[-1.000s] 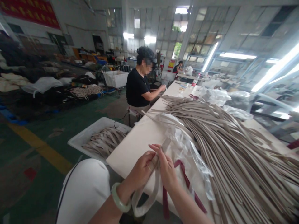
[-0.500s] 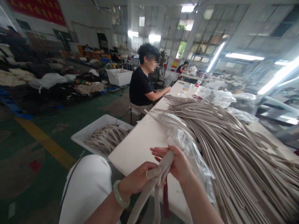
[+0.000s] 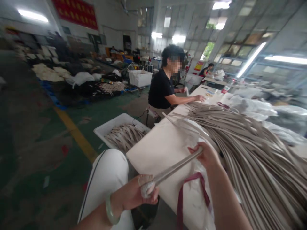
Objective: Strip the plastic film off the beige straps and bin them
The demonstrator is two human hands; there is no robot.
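Observation:
A greyish-beige fabric strap (image 3: 177, 166) is stretched between my hands, slanting up to the right over the table corner. My left hand (image 3: 140, 191), with a pale green bangle at the wrist, is closed around its lower end, where the strap bunches up. The upper end is pinched in my right hand (image 3: 207, 155). Below the right hand a dark red ribbon (image 3: 180, 201) loops over the table edge; whether the hand holds it I cannot tell. A large heap of similar straps (image 3: 242, 140) lies to the right on the table.
The white table (image 3: 153, 143) extends forward, with clear plastic bags (image 3: 254, 107) along its right side. A white bin (image 3: 102, 129) of straps stands left of it. A co-worker (image 3: 161, 88) in black sits across the corner, hands over the table.
My hands have moved apart, drawing the strap out between them. The head view has turned left. The co-worker's hands have separated, and the red ribbon now loops on the table edge.

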